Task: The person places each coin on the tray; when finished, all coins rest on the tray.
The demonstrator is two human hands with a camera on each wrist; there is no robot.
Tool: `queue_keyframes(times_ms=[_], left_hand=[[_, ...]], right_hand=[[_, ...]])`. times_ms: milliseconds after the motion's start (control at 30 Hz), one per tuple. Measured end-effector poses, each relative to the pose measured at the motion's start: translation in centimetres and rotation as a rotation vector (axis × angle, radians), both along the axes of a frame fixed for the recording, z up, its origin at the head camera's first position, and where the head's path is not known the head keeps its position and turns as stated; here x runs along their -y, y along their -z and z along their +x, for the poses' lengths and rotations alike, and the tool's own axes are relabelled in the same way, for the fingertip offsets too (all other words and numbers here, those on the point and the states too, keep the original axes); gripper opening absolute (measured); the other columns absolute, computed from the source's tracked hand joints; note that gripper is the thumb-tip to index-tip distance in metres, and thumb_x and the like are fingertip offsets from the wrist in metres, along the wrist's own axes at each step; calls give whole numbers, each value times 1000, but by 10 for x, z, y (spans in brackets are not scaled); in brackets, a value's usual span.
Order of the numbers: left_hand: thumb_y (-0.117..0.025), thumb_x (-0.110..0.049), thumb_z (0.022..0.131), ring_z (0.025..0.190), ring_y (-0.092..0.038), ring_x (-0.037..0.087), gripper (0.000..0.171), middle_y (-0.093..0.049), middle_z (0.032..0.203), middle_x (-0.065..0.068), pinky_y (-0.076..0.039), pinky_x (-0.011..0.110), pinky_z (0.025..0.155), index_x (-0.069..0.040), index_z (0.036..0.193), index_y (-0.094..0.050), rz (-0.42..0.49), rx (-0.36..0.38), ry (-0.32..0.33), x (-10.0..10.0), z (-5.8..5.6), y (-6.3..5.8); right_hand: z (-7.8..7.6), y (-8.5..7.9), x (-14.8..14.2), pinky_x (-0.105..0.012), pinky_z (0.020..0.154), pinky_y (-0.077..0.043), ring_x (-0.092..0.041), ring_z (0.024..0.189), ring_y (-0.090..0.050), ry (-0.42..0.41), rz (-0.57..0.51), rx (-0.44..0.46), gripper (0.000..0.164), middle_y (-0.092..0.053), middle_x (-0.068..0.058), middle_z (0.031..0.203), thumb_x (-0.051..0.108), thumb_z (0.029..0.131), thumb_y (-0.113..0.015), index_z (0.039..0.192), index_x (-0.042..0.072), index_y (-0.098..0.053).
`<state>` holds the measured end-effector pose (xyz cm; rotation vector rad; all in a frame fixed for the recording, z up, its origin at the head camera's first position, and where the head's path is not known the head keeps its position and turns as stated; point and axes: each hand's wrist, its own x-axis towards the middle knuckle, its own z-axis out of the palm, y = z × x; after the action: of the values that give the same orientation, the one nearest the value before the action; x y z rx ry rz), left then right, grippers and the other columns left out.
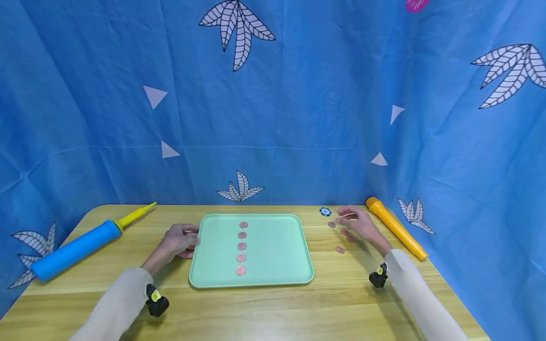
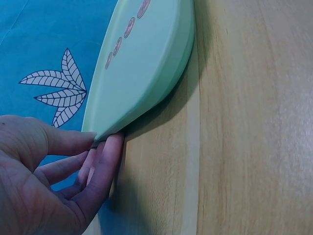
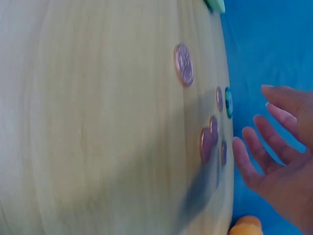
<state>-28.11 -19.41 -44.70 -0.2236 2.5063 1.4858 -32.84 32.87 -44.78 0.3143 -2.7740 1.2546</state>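
Note:
My left hand [image 1: 179,240] grips the left edge of a pale green tray [image 1: 275,251], thumb on the rim and fingers beneath it in the left wrist view. A column of several copper coins [image 1: 241,246] lies on the tray, left of its middle. Over the table to the right, my right hand [image 1: 360,224] hovers with loosely bent fingers and holds nothing. Several loose copper coins [image 1: 340,249] lie below and beside it, with one larger-looking coin [image 3: 184,64] apart in the right wrist view. A blue-and-white poker chip [image 1: 325,211] sits near the table's back edge.
A blue balloon pump [image 1: 78,248] with a yellow nozzle lies at the table's left. An orange toy microphone [image 1: 396,227] lies along the right edge. Behind the wooden table [image 1: 256,312] hangs a blue patterned cloth [image 1: 281,104].

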Motion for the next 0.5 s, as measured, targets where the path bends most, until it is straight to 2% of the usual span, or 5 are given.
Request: queue_keyframes(times_ms=[200,333,500], left_hand=[[-63,1,98,85,-72,22,51,-63,134,32,-66,33,63,8,147,-53,-10,-5,-8,-1,-1,1],[-63,1,97,86,-72,23,51,-62,134,32,-66,33,63,7,147,-53,-10,-7,-11,-1,-1,1],[-64,1,97,87,-71,23,51,-63,134,31,-65,32,63,7,147,-53,-6,-7,-10,-1,0,1]], right_hand=[[1,3,-9,-41,96,-56,-45,117,-61,29,1,30,38,-60,-32,134,12,103,-66,134,-9,-58],[2,5,-14,-45,98,-56,-47,120,-59,42,-7,77,42,-54,-34,139,12,105,-64,139,-10,-54],[0,9,-18,-51,102,-52,-46,119,-57,43,-1,137,45,-55,-35,136,12,106,-61,142,-13,-48]])
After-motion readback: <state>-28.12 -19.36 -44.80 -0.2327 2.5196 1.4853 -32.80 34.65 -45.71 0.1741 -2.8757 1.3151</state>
